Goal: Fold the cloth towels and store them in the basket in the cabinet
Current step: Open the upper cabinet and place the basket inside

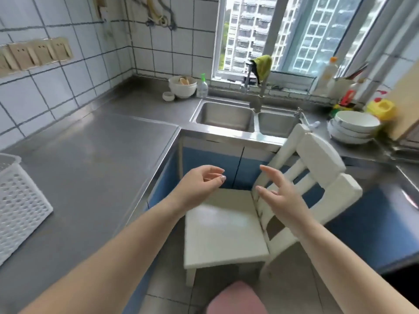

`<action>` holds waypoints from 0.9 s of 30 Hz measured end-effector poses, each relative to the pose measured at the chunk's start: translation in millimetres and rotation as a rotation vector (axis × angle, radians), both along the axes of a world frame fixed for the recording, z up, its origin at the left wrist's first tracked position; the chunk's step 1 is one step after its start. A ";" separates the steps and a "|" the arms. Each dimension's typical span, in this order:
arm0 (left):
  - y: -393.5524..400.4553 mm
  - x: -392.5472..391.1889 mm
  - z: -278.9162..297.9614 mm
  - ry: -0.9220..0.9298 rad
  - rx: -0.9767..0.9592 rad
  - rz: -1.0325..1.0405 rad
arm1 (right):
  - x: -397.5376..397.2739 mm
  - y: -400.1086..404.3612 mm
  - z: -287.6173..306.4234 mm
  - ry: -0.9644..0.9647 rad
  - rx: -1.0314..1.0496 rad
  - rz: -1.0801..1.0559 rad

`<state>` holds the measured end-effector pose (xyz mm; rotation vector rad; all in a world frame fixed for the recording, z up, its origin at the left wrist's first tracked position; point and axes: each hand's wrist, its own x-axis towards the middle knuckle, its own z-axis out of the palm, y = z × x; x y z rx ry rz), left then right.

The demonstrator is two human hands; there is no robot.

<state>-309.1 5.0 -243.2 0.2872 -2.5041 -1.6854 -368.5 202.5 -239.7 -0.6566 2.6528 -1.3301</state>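
Both hands [201, 182] [278, 191] empty above white chair [224, 225]

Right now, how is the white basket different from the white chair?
The white basket sits up on the steel counter, while the white chair stands on the floor. The basket's walls are full of small holes; the chair's seat is smooth and solid, with slats in its back. The basket is partly cut off at the picture's left edge; the chair shows almost whole. Both are white, and neither hand touches them.

A white wooden chair [229, 225] stands before the blue cabinet doors [210, 164]; the white perforated plastic basket [20, 200] occupies the steel counter's [90, 159] left edge.
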 end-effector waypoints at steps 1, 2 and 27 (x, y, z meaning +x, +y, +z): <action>9.1 -2.1 1.1 -0.006 -0.002 -0.047 | 5.6 12.6 1.2 -0.002 -0.009 -0.047; 23.3 -3.2 3.1 -0.016 -0.003 -0.110 | 16.4 30.4 1.7 -0.007 -0.016 -0.112; 384.7 7.1 45.0 0.059 0.023 -0.987 | 210.3 346.3 47.7 0.097 -0.159 -1.018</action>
